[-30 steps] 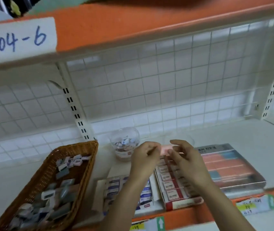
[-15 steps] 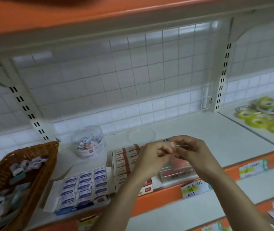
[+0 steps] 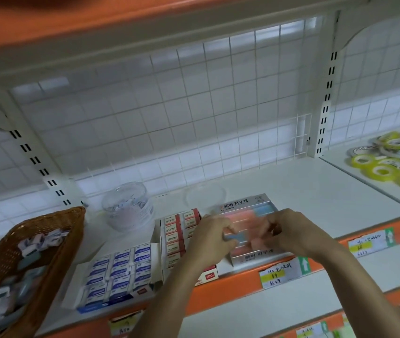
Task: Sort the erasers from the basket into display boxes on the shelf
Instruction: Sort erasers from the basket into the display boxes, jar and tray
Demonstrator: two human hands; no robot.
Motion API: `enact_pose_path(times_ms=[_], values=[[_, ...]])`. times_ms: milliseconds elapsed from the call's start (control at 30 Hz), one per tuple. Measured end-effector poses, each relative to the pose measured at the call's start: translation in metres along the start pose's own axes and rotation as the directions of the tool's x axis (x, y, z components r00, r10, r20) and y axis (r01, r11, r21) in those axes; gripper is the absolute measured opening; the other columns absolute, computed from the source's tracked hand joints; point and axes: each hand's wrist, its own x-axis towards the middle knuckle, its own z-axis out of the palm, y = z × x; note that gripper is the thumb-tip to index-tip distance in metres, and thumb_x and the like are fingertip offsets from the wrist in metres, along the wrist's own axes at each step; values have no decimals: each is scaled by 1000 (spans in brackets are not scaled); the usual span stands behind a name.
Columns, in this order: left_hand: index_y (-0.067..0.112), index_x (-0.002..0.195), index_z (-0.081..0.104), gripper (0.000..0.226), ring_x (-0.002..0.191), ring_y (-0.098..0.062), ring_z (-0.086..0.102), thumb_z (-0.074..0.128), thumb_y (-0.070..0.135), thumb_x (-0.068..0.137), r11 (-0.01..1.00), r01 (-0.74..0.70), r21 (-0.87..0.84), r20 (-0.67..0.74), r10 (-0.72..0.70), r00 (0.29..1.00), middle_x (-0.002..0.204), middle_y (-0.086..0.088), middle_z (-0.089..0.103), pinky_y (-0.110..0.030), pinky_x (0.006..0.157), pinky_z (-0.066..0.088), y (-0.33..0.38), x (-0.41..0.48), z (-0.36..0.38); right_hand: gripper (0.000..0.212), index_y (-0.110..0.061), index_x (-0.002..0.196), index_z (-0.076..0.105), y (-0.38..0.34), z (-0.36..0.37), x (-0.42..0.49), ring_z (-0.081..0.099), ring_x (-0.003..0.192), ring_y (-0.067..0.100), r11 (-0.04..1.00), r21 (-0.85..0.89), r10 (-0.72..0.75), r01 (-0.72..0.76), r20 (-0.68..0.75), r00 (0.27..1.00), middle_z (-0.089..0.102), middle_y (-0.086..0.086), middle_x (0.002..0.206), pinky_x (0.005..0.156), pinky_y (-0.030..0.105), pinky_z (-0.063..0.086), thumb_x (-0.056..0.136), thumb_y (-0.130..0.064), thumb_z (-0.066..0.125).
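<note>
Pink eraser (image 3: pixel 255 243) over the display box (image 3: pixel 240 203), between both hands.
Left hand (image 3: pixel 214 237) and right hand (image 3: pixel 289 231): grips curled, clamped or not we cannot tell. Risk: eraser seats crooked, or a push slides the display box off the shelf (image 3: pixel 291 186) front.

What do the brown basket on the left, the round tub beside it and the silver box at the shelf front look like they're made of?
The basket looks like woven wicker or rattan, matte brown; the weave shows. The round tub is probably clear glossy plastic; its contents show through. The silver display box seems to be printed card with a metallic sheen and a folded flap.
</note>
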Motion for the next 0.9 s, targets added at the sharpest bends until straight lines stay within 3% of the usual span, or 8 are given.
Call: enact_pose_path(times_ms=[133,200,333,467,633,700,800,900], values=[[26,99,70,17,108,-5,49,72,28,82,1000,-15,1,-12,15,1000,109,8,63,-21,88,34,-3,0,2,13,-31,79,76,-1,1,3,57,63,-12,994,-103,-25,31,67,997,66,-19,69,56,5,40,80,-19,71],[25,99,70,17,103,-5,50,72,28,82,1000,-25,13,-25,26,999,107,9,63,-21,85,34,-2,0,2,15,-30,84,76,-2,0,4,54,61,-15,990,-138,-29,39,71,997,63,-23,68,56,2,37,84,-19,67],[25,97,70,15,102,-7,50,71,28,82,999,-31,15,-28,31,999,104,9,63,-23,86,37,-4,0,3,19,-29,79,71,0,1,12,58,74,-4,977,-215,-8,10,8,1000,64,-18,77,61,3,40,81,-12,64],[25,98,70,15,101,-7,50,70,28,83,999,-36,15,-40,37,999,103,8,63,-25,86,38,-4,-2,4,15,-24,71,68,8,9,21,62,77,8,944,-329,36,-39,-15,999,68,-7,80,70,18,51,78,-11,64],[24,98,70,14,102,-8,50,69,28,84,999,-43,26,-41,44,998,103,7,63,-23,84,37,-3,-2,4,8,-11,76,70,9,12,25,62,75,16,912,-401,81,-88,-34,996,67,2,77,59,20,48,76,-14,63],[24,98,71,14,102,-8,49,69,28,84,999,-38,26,-36,39,999,105,8,62,-23,83,36,-3,-2,5,9,-12,78,70,6,15,28,62,77,16,891,-446,76,-84,-37,996,66,0,79,63,22,50,76,-12,60],[24,98,71,15,103,-7,49,69,28,84,998,-42,35,-39,43,998,107,8,63,-23,85,36,-1,-2,4,17,-18,63,54,0,18,29,56,74,16,878,-473,67,-80,-44,997,56,-3,71,56,18,42,78,-12,59],[20,96,72,12,96,-6,49,65,25,88,995,-73,63,-31,75,997,103,6,64,-23,85,38,4,-4,1,16,-20,63,51,-5,22,27,59,78,20,875,-476,41,-86,-105,994,62,1,79,65,25,48,77,-14,57]])
